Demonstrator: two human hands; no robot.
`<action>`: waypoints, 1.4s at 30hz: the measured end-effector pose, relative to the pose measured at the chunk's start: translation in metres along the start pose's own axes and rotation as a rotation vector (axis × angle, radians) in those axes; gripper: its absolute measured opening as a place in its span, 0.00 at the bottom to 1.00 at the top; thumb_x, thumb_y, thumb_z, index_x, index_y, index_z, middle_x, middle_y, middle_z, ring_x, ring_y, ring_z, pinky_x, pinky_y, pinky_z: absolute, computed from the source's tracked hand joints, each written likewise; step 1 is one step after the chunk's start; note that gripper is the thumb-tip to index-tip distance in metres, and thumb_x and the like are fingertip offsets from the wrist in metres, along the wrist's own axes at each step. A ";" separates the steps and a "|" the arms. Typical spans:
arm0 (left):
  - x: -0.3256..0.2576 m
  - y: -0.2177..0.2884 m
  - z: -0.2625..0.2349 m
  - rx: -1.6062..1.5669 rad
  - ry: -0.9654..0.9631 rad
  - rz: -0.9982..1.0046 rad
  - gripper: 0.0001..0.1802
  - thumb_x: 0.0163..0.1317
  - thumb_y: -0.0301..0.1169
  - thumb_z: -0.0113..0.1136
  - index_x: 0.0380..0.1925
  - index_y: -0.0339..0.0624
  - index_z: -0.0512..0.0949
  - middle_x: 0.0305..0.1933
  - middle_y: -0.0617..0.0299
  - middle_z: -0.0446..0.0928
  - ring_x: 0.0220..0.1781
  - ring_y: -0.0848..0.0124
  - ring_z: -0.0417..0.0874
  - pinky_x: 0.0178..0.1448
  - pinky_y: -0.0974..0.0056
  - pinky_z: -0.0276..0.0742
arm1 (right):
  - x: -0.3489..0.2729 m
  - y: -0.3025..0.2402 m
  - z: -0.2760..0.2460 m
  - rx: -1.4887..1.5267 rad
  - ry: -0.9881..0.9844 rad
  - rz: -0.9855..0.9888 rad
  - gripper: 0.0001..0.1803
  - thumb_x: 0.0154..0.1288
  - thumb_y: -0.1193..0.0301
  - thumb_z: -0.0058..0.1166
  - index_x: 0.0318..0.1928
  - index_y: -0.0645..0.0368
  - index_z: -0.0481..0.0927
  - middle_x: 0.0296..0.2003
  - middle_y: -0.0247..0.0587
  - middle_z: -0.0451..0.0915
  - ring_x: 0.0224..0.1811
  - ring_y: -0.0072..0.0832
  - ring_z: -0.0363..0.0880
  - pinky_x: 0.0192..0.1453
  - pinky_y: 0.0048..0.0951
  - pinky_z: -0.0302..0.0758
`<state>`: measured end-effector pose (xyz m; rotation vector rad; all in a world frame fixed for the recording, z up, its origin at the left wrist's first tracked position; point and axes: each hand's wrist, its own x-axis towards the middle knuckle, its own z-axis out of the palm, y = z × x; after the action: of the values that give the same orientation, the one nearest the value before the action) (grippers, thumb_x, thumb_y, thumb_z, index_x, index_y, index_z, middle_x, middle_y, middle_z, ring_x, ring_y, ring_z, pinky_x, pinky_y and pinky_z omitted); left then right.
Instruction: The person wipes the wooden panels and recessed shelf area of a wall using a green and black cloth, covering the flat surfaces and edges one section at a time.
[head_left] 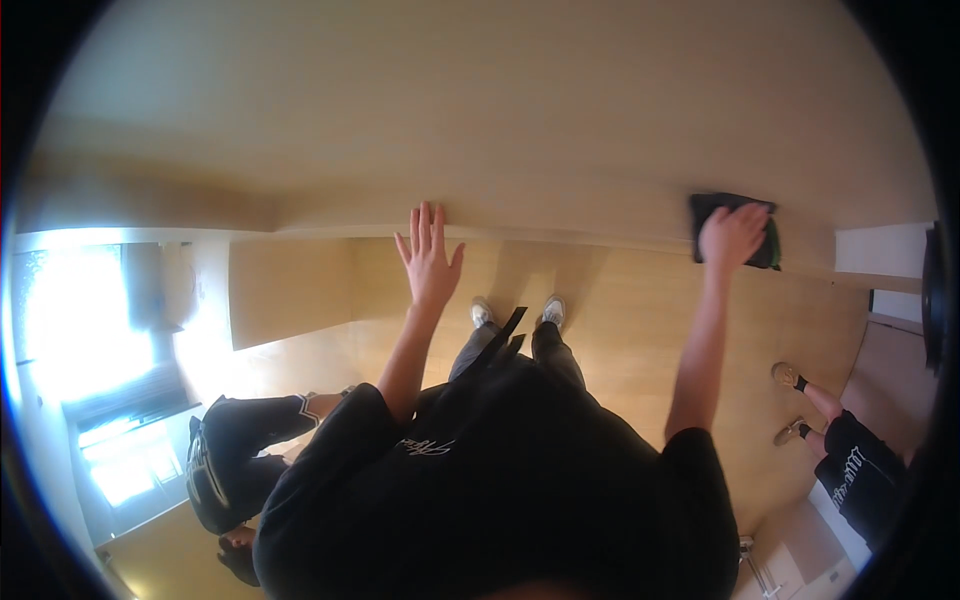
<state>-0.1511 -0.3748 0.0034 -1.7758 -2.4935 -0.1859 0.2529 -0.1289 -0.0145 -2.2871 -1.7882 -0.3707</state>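
Observation:
My left hand [433, 262] has its fingers spread, with the tips against the lower edge of a broad beige surface [480, 130]; nothing is in it. On the right, my right hand [735, 237] presses a dark folded cloth [708, 212] to that same surface. Some of the cloth shows around the fingers, with a green edge at its lower right corner. That hand is slightly blurred, and its palm side is hidden. Both arms are stretched forward and wide apart.
Pale wooden flooring [630, 320] lies below, under my shoes [552, 310]. One person in dark clothes [240, 460] bends at the left, near bright windows [90, 310]. Another person in black [860, 470] stands at the right. A beige box-like panel [290, 290] juts out at the left.

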 end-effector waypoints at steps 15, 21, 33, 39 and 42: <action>-0.004 -0.069 -0.005 -0.148 0.080 -0.037 0.38 0.56 0.26 0.55 0.69 0.46 0.59 0.76 0.56 0.53 0.78 0.56 0.50 0.75 0.40 0.45 | -0.149 -0.206 -0.062 0.357 -0.045 -0.154 0.39 0.61 0.66 0.46 0.67 0.79 0.53 0.68 0.70 0.54 0.74 0.55 0.50 0.76 0.54 0.45; 0.008 -0.149 -0.018 -0.229 0.038 0.075 0.23 0.57 0.20 0.51 0.54 0.44 0.76 0.63 0.63 0.71 0.67 0.64 0.69 0.73 0.43 0.54 | -0.284 -0.399 -0.103 0.895 -0.090 -0.802 0.31 0.57 0.70 0.53 0.61 0.72 0.67 0.60 0.61 0.68 0.67 0.52 0.62 0.70 0.49 0.57; 0.005 -0.151 -0.011 -0.370 0.250 0.042 0.19 0.58 0.21 0.51 0.51 0.38 0.77 0.58 0.59 0.76 0.60 0.61 0.75 0.66 0.51 0.64 | -0.109 -0.176 -0.035 0.163 0.019 0.035 0.38 0.69 0.57 0.38 0.70 0.73 0.52 0.72 0.61 0.48 0.77 0.47 0.43 0.77 0.51 0.40; 0.016 -0.097 -0.025 -0.120 0.022 -0.162 0.28 0.59 0.30 0.55 0.62 0.40 0.67 0.68 0.51 0.64 0.71 0.54 0.62 0.71 0.42 0.54 | -0.020 -0.096 -0.025 0.046 -0.056 0.261 0.37 0.68 0.59 0.38 0.69 0.75 0.53 0.73 0.61 0.48 0.77 0.47 0.43 0.77 0.49 0.41; 0.019 -0.071 -0.017 -0.118 0.154 0.034 0.30 0.61 0.33 0.55 0.64 0.39 0.64 0.70 0.49 0.60 0.74 0.51 0.56 0.73 0.39 0.49 | -0.036 -0.108 -0.017 0.086 -0.001 0.283 0.38 0.67 0.59 0.39 0.69 0.74 0.53 0.72 0.61 0.49 0.77 0.47 0.44 0.77 0.48 0.40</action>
<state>-0.2241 -0.3826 0.0188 -1.7703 -2.3892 -0.4586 0.1388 -0.1413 -0.0087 -2.4317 -1.4219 -0.2381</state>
